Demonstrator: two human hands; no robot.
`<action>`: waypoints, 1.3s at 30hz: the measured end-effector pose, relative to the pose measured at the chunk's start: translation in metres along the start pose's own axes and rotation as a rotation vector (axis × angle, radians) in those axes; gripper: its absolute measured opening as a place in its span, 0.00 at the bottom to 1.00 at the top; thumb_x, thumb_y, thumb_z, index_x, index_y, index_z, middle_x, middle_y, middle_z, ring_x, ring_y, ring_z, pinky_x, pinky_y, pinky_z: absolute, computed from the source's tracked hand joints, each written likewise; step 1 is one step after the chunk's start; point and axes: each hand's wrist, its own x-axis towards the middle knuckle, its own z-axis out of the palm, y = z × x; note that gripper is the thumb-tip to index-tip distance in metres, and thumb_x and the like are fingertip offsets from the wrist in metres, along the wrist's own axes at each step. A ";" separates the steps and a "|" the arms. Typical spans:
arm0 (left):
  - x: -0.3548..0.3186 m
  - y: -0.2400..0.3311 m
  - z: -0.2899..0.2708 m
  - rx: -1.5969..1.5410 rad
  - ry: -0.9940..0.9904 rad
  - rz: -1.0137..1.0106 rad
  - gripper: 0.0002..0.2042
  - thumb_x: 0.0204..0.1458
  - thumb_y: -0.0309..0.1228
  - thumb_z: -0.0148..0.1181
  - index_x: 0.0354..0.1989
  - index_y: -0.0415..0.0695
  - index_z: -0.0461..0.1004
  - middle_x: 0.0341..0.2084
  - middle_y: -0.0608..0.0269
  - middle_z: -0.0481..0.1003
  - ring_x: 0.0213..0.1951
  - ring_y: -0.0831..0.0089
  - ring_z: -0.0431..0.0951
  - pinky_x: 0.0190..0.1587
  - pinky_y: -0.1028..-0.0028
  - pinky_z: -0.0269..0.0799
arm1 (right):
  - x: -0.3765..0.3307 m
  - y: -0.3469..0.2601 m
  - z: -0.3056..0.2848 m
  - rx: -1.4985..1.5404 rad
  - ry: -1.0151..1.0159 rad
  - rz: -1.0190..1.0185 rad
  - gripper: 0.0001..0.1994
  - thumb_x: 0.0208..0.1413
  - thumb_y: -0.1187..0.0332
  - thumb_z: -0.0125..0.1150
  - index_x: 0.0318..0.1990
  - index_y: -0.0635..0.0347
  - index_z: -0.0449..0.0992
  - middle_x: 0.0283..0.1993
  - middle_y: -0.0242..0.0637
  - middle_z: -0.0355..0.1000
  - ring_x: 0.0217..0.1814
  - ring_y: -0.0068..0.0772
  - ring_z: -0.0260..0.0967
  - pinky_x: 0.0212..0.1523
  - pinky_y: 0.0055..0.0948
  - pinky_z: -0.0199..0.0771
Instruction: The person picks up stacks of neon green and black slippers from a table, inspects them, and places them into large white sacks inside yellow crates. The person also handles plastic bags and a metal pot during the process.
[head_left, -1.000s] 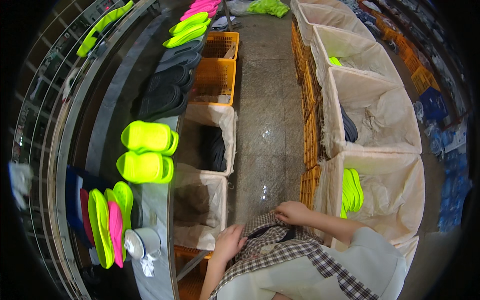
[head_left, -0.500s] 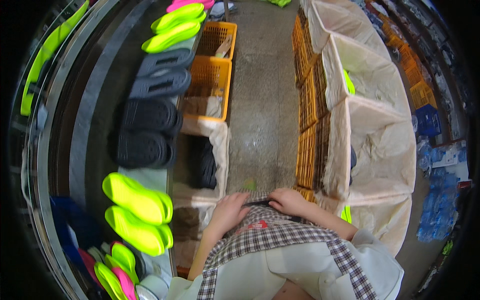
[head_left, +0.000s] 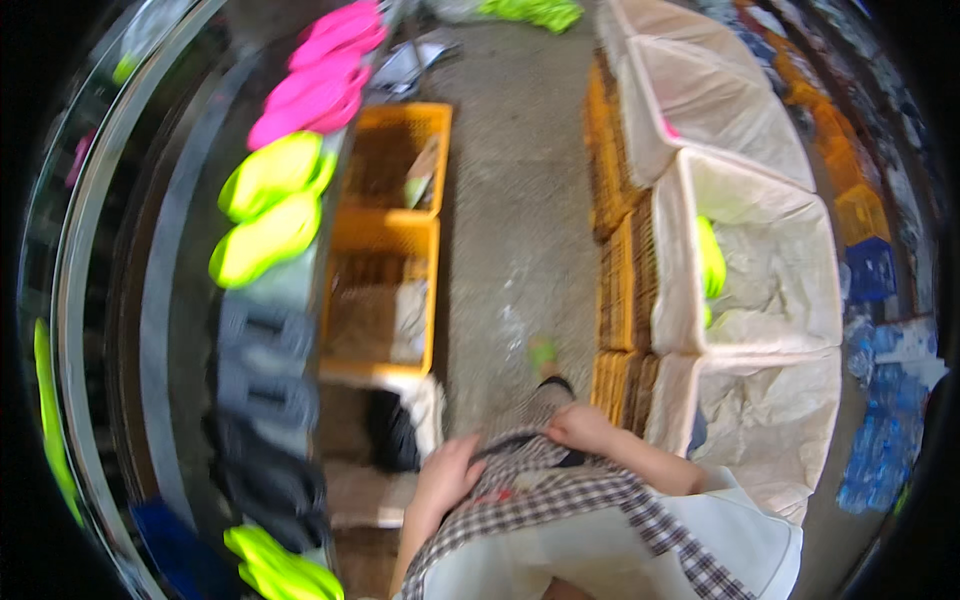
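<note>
Left hand [head_left: 448, 474] and right hand [head_left: 582, 428] lie half-curled on the apron [head_left: 580, 493], grip unclear, with yellow clogs [head_left: 266, 240] on the upper-left bench [head_left: 293, 277] and yellow footwear [head_left: 711, 258] already in a right-side bin [head_left: 690, 250].

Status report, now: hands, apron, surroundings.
Left hand, right hand against checked apron. Neon shoes lined up left. Orange crates, lined bins flanking walkway.

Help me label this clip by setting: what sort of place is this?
Probably a footwear workshop or packing area: pink, lime and dark shoes line a worktop, with cloth-lined bins and orange crates flanking the aisle.
</note>
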 end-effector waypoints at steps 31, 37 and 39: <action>-0.165 0.092 0.100 -0.424 1.419 -0.754 0.11 0.46 0.40 0.64 0.30 0.46 0.75 0.26 0.61 0.75 0.31 0.62 0.75 0.33 0.65 0.70 | 0.063 -0.245 0.021 1.244 -1.573 0.008 0.28 0.52 0.51 0.54 0.61 0.46 0.59 0.67 0.35 0.52 0.67 0.39 0.50 0.57 0.61 0.57; -0.311 0.159 0.229 -0.362 1.862 -1.210 0.09 0.44 0.35 0.66 0.30 0.45 0.75 0.26 0.62 0.75 0.33 0.64 0.76 0.35 0.69 0.71 | -0.090 -0.343 0.179 0.845 -2.013 0.566 0.22 0.53 0.54 0.53 0.54 0.52 0.68 0.63 0.38 0.57 0.66 0.40 0.51 0.59 0.66 0.50; -0.346 0.177 0.262 -0.369 1.988 -1.260 0.09 0.45 0.35 0.65 0.31 0.45 0.75 0.27 0.61 0.75 0.33 0.62 0.75 0.36 0.68 0.70 | -0.138 -0.366 0.218 0.667 -2.072 0.755 0.19 0.53 0.56 0.53 0.50 0.54 0.69 0.60 0.41 0.61 0.65 0.41 0.52 0.60 0.67 0.48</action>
